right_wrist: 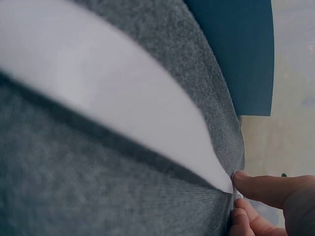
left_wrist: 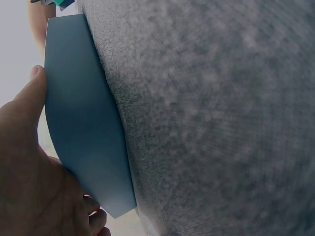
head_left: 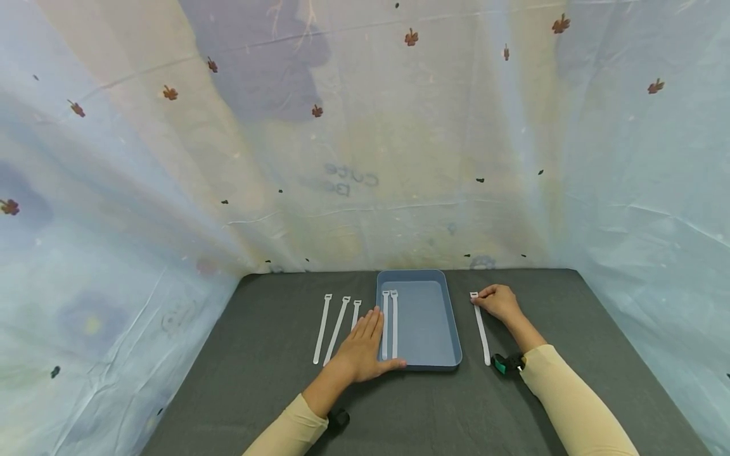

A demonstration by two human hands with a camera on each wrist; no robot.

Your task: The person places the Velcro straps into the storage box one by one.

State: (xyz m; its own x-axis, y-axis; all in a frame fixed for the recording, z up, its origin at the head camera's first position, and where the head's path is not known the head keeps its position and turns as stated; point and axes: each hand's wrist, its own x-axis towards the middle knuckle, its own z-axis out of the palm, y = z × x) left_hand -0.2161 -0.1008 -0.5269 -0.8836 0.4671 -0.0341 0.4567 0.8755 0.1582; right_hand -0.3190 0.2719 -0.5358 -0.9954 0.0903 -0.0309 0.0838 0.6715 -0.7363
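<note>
My left hand [head_left: 360, 351] rests along the near left corner of a shallow blue-grey tray [head_left: 450, 323], fingers straight and thumb on the near rim. In the left wrist view the thumb touches the top edge of the tray wall [left_wrist: 83, 98]. Inside the tray, near its left side, two white straps [head_left: 395, 329] with slotted square heads lie side by side. To the right of the tray, my right hand [head_left: 499, 303] pinches the head end of another white strap [head_left: 481, 332], which lies lengthwise on the cloth. The right wrist view shows that strap [right_wrist: 123, 83] up close, between thumb and fingertips.
Left of the tray lie three more white straps, an outer one [head_left: 322, 329], a middle one [head_left: 338, 329] and an inner one [head_left: 356, 310] partly behind my left hand. Dark grey cloth [head_left: 256, 380] covers the table. A patterned curtain [head_left: 365, 139] hangs behind it.
</note>
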